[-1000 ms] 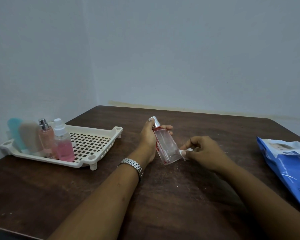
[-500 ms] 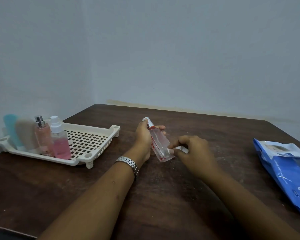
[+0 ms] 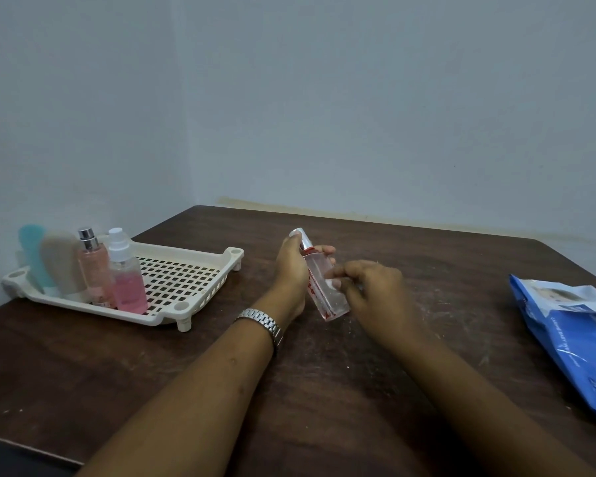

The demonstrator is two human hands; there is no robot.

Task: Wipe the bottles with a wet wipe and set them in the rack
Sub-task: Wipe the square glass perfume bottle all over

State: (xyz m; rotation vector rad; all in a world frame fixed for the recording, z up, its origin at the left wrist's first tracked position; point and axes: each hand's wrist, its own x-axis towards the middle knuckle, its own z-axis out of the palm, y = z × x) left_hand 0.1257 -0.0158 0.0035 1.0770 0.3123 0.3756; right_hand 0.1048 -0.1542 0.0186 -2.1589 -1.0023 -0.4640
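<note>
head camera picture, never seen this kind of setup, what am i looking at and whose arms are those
There is no machine here. The single picture comes from a camera worn on a person's head, looking forward and down, so both arms are that person's own. The left hand, with a wristwatch, holds a tilted clear bottle with red print. The right hand pinches a small white wet wipe against the bottle's side. On the brown table, a cream rack at the left holds four bottles: teal, beige and two pink. A blue wipes pack lies at the right.
</note>
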